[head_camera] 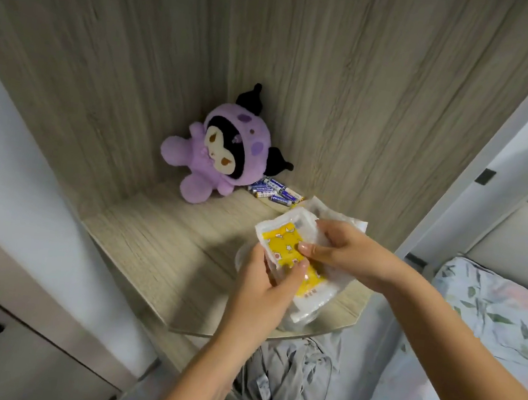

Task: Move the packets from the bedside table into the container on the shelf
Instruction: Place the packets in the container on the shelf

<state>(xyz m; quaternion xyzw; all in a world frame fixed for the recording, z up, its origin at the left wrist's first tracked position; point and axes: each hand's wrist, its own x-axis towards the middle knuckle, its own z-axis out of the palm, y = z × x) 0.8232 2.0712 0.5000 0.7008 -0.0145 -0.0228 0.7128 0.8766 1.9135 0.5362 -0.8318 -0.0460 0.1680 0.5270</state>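
A stack of white packets, the top one printed yellow (286, 243), is held over a clear plastic container (304, 318) on the wooden shelf (165, 254). My left hand (268, 290) grips the stack's near left edge, thumb on top. My right hand (338, 251) holds the right side, thumb pressing on the yellow print. The container is mostly hidden under the packets and hands; only its rim shows. Whether the packets rest inside it I cannot tell.
A purple plush toy (218, 157) sits in the shelf's back corner, with several blue batteries (274, 193) beside it. Grey cloth (289, 381) lies below the shelf. A bed with floral sheets (484, 320) is at the right.
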